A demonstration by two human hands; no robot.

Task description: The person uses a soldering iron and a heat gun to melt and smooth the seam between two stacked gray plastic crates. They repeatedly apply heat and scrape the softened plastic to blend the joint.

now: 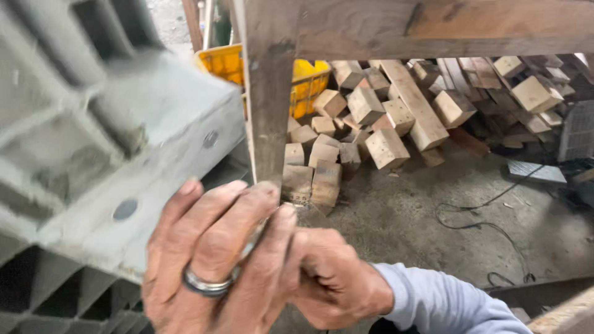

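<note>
My left hand [207, 260], with a metal ring on one finger, is at the bottom centre. Its fingers lie together over the lower end of an upright wooden board [267, 93], which joins a horizontal wooden beam [433, 28] along the top. My right hand [334, 281], in a light blue sleeve, is curled into a fist just right of the left fingers, touching them below the board's end. Anything inside the fist is hidden. A grey ribbed plastic pallet [117, 142] with round holes fills the left, tilted close to my left hand.
A heap of cut wooden blocks [383, 117] lies on the concrete floor [402, 216] behind the board. A yellow plastic crate [306, 83] stands at the back. A black cable [482, 226] snakes across the floor at right, and a wooden edge [566, 315] shows at bottom right.
</note>
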